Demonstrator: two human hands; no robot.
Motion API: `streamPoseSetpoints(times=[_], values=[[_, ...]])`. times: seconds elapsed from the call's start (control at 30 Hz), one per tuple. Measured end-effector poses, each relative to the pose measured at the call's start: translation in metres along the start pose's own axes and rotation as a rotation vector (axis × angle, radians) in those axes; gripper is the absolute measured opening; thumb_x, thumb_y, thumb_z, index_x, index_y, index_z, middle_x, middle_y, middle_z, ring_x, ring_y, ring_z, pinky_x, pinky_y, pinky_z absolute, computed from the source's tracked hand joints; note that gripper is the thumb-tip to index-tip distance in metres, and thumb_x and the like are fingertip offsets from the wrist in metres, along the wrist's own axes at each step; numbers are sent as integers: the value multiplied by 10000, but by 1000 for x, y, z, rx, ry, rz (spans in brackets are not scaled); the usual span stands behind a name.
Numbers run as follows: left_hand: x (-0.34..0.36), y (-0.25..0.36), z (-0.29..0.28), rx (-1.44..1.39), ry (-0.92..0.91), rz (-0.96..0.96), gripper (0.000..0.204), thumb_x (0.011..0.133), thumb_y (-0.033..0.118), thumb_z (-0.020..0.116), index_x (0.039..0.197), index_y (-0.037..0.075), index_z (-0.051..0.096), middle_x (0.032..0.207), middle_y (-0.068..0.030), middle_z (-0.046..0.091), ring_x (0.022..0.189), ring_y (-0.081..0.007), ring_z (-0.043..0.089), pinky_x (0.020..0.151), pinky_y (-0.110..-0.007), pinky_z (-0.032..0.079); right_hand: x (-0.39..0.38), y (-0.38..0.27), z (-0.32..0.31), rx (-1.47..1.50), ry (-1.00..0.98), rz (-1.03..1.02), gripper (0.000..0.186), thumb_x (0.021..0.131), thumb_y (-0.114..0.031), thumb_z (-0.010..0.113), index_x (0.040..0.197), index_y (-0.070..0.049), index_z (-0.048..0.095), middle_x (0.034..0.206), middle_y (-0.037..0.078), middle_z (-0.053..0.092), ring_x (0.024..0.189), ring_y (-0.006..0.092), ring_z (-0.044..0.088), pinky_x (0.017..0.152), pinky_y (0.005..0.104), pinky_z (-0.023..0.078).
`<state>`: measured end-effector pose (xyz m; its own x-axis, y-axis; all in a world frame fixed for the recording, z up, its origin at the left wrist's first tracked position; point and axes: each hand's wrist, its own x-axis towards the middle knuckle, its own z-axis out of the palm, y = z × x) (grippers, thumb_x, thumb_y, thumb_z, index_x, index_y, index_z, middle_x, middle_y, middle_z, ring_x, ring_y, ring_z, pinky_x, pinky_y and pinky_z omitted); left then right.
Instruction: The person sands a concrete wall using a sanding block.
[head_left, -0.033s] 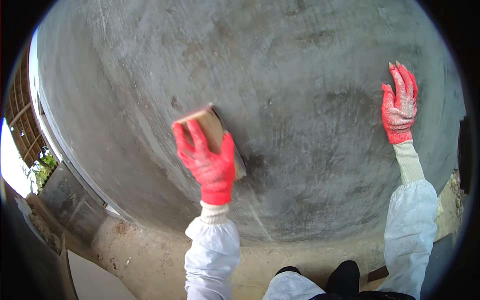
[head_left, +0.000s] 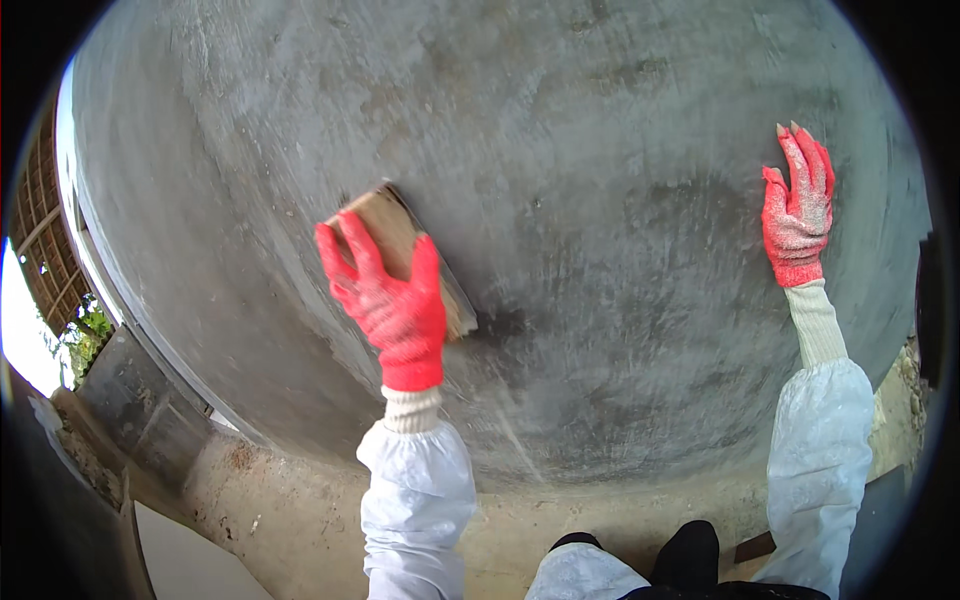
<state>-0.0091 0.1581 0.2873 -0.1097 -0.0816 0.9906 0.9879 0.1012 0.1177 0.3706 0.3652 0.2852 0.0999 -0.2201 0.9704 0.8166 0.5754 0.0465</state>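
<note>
My left hand (head_left: 385, 308), in a red-coated knit glove, grips a flat wooden block (head_left: 388, 228). The block lies tilted against a grey cement wall (head_left: 600, 240), its underside hidden. Two fingers stretch over its upper left part and the thumb lies along the right side. Farther right, my right hand (head_left: 799, 210) rests flat on the same wall with its fingers stretched upward and nothing in it. Its red glove is dusted pale, and bare fingertips poke out of two glove fingers. The wall has darker patches and pale scratch marks.
A dusty floor (head_left: 300, 510) runs along the wall's foot, with my dark shoes (head_left: 688, 552) on it. At lower left lies a pale flat panel (head_left: 190, 555). A low grey wall (head_left: 140, 390) and a woven roof (head_left: 45, 210) show beyond the left edge.
My left hand has shifted up and to the left along the wall, carrying the wooden block with it. My right hand stays practically where it was.
</note>
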Motion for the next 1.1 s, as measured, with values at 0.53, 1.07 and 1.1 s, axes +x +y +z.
streamPoseSetpoints(times=[0.53, 1.07, 1.1], values=[[-11, 17, -7, 76, -53, -64, 876, 777, 216, 801, 1520, 120, 349, 1584, -187, 248, 1400, -395, 325, 1123, -463, 314, -3, -2, 2, 16, -9, 35, 544, 783, -50, 742, 1301, -154, 615, 1332, 33, 578, 1250, 278, 516, 1088, 403, 405], [9, 68, 12, 42, 1, 8, 846, 796, 219, 792, 1512, 124, 352, 1546, -226, 295, 1351, -437, 372, 1079, -507, 352, -3, -3, 2, 21, -27, 57, 538, 773, -56, 739, 1291, -138, 616, 1336, 55, 563, 1267, 295, 500, 1111, 439, 379], [-7, 63, 13, 42, 30, 102, 870, 776, 235, 805, 1511, 126, 352, 1543, -237, 301, 1329, -448, 392, 1066, -516, 359, -4, -4, 4, 27, -32, 69, 544, 771, -58, 741, 1294, -140, 614, 1338, 57, 561, 1269, 297, 498, 1112, 441, 378]])
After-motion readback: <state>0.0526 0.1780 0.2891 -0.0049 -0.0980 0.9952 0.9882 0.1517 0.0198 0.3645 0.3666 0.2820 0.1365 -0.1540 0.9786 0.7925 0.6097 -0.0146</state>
